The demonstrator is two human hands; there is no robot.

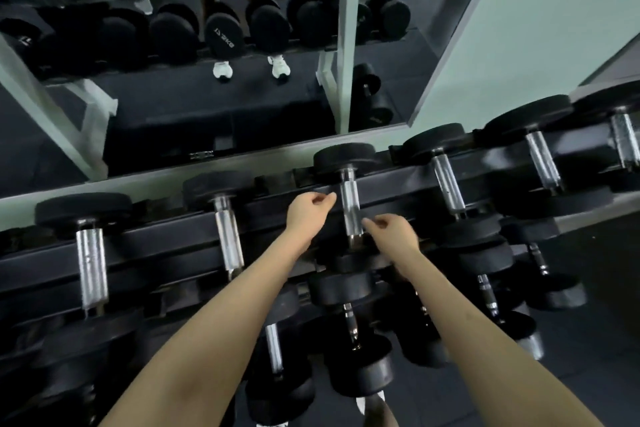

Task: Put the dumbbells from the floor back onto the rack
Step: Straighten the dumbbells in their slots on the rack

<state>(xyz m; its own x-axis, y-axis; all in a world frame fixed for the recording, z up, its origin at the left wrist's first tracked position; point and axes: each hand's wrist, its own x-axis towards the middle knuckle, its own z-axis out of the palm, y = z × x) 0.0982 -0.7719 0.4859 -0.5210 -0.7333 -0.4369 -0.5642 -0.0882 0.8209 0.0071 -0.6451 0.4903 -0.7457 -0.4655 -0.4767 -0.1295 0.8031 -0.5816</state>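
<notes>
**Dumbbell racked, hands either side of it**

The dumbbell lies across the top tier of the rack, its chrome handle bare. Both forearms stretch forward. The left hand and right hand sit just beside the handle, fingers loosely curled and holding nothing. A mirror stands behind

Black dumbbells, chrome handles; seemingly black rack.

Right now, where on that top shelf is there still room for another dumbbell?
The top rail is bare between the far-left dumbbell and its neighbour. The gaps beside the middle dumbbell hold the left hand and right hand. The lower dumbbells crowd together.
</notes>
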